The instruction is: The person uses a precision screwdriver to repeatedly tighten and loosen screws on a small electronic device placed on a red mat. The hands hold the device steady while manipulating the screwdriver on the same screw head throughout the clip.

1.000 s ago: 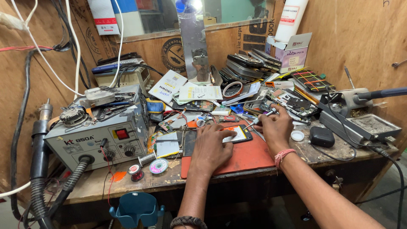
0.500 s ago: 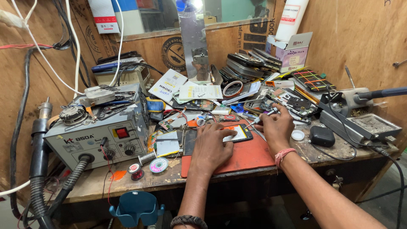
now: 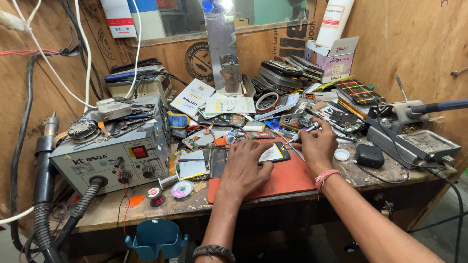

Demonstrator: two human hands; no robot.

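A small phone part with a pale face (image 3: 272, 153) lies on the red work mat (image 3: 287, 180) at the bench's middle. My left hand (image 3: 245, 168) rests flat on the mat, its fingertips pressing the left side of that part. My right hand (image 3: 315, 145) sits just right of it, closed around a thin silver screwdriver (image 3: 298, 136) whose tip points down toward the part. A pink band circles my right wrist, a dark one my left.
A grey hot-air rework station (image 3: 112, 153) with hose stands at left. Solder reels (image 3: 182, 189), opened phones (image 3: 336, 117), papers and a tape roll (image 3: 267, 101) crowd the back. A black box (image 3: 369, 156), white cap (image 3: 342, 155) and soldering stand (image 3: 414, 141) sit right. A blue holder (image 3: 157, 238) hangs below the bench edge.
Both hands stay over the part on the mat with only slight shifts of the fingers; nothing else on the bench has moved.
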